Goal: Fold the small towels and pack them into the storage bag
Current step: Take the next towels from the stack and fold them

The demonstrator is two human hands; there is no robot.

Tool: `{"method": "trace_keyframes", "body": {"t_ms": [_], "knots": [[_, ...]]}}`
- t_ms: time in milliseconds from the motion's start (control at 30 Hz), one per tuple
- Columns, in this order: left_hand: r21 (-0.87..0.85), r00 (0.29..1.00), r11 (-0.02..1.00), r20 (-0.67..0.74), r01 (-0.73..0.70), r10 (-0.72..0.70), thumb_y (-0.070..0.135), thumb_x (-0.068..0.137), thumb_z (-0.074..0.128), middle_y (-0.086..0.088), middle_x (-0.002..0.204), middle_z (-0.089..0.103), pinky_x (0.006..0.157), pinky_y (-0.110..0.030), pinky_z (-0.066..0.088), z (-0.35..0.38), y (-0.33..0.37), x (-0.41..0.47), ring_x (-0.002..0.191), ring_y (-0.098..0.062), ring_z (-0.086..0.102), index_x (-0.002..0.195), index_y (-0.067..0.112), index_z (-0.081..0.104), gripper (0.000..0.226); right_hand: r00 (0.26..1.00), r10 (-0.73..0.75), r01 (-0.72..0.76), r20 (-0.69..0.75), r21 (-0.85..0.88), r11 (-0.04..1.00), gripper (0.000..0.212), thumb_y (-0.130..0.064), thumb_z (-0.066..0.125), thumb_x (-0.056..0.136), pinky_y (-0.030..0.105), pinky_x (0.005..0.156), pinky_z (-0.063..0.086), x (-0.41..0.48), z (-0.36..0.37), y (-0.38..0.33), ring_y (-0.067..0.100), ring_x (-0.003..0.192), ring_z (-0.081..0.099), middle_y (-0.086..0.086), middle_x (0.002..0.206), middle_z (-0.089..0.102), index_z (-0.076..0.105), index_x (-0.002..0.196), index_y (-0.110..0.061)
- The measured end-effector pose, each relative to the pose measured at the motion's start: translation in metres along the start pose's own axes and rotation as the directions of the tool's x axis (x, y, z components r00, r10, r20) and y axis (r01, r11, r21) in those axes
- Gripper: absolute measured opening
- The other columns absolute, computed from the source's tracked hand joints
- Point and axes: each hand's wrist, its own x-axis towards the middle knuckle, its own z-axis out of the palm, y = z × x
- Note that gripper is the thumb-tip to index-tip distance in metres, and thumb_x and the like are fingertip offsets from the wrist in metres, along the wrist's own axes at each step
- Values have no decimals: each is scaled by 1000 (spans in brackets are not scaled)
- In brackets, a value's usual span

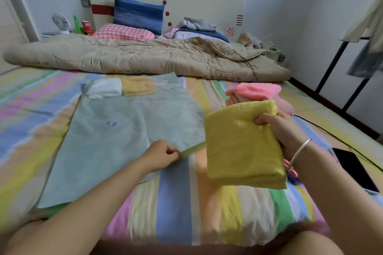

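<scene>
The right hand (284, 130) holds a folded yellow towel (240, 145) up off the striped sheet (186, 203). Its fingers are curled over the towel's upper right corner, and the rest of the towel hangs below and to the left of them. The left hand (163, 154) pinches the green strip (192, 149) along the near edge of the storage bag (124, 130), thumb and fingertips closed tight on it. The bag lies flat and stretches away beyond those fingers. At its far end, well past the left fingers, a white towel (105, 89) and an orange towel (137, 88) sit side by side. They seem to be already inside the bag, though the picture does not settle whether they lie in it or on it. Just beyond the right fingers is a heap of pink towels (252, 91), which looks at least partly folded. A dark phone (352, 167) lies out past the right wrist. So the packing looks to be in its middle stretch: two towels stowed, the yellow one folded and seemingly next to go through the mouth, which looks barely lifted. The pink ones have yet to follow, with closing the bag presumably last.
</scene>
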Motion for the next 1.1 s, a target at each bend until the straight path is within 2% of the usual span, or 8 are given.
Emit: {"method": "trace_keyframes", "body": {"t_ms": [167, 300, 400, 500, 567, 700, 800, 1100], "knots": [[242, 966, 969, -260, 51, 14, 22, 83, 61, 1, 95, 75, 79, -29, 51, 7, 19, -2, 93, -21, 67, 88, 22, 76, 17, 1000, 17, -17, 8, -9, 1000, 24, -6, 63, 75, 41, 72, 56, -3, -1, 4, 32, 85, 67, 16, 94, 69, 68, 97, -13], [-98, 947, 968, -206, 229, -245, 24, 75, 76, 4, 80, 74, 72, -22, 47, 7, 22, 3, 83, -14, 66, 74, 22, 76, 3, 999, 23, -23, 31, -10, 1000, 24, -5, 62, 76, 39, 70, 55, -7, -3, 6, 31, 83, 67, 15, 92, 69, 68, 98, -12], [-530, 922, 785, -13, 321, -386, 22, 74, 82, -3, 75, 70, 56, -14, 44, -4, 26, 1, 69, -11, 63, 83, 9, 75, 18, 999, 22, -23, 41, 4, 1000, 22, -4, 60, 78, 36, 65, 55, -11, -4, 5, 29, 77, 66, 14, 88, 68, 67, 99, -10], [-565, 879, 696, 120, 442, -461, 16, 81, 75, 0, 54, 65, 32, -7, 30, -13, 29, -3, 34, -2, 53, 98, 1, 71, 23, 998, 31, -31, 52, 10, 999, 23, -4, 60, 79, 35, 64, 55, -13, -5, 3, 28, 77, 66, 14, 87, 68, 66, 101, -9], [-544, 887, 726, 81, 421, -454, 4, 82, 70, 2, 55, 65, 34, -7, 34, -10, 24, -2, 41, -4, 56, 98, 0, 72, 16, 998, 34, -35, 56, 17, 999, 23, -3, 59, 80, 36, 66, 55, -14, -6, 2, 29, 78, 66, 14, 88, 68, 66, 101, -9], [-205, 946, 941, -124, 270, -299, 5, 79, 65, 1, 79, 69, 69, -19, 47, 4, 11, -1, 83, -16, 65, 83, 17, 71, 14, 997, 41, -41, 61, 6, 999, 22, -4, 60, 78, 39, 68, 56, -15, -5, 4, 30, 78, 67, 16, 90, 69, 66, 99, -10], [125, 976, 969, -63, 215, -209, 12, 74, 60, 10, 87, 65, 79, -24, 49, 3, 9, -4, 95, -16, 63, 94, 26, 62, 24, 997, 33, -32, 75, -9, 999, 19, -4, 60, 79, 37, 65, 56, -17, -6, 4, 29, 76, 68, 15, 88, 69, 66, 96, -10], [750, 987, 658, 52, 64, -155, 28, 75, 58, -5, 112, 62, 74, -31, 43, -25, 9, -34, 106, -28, 60, 106, 21, 58, 31, 980, 6, -2, 198, -23, 1000, 14, -1, 58, 83, 26, 47, 53, -30, 4, -6, 18, 55, 69, 6, 66, 71, 66, 89, -11]]}}
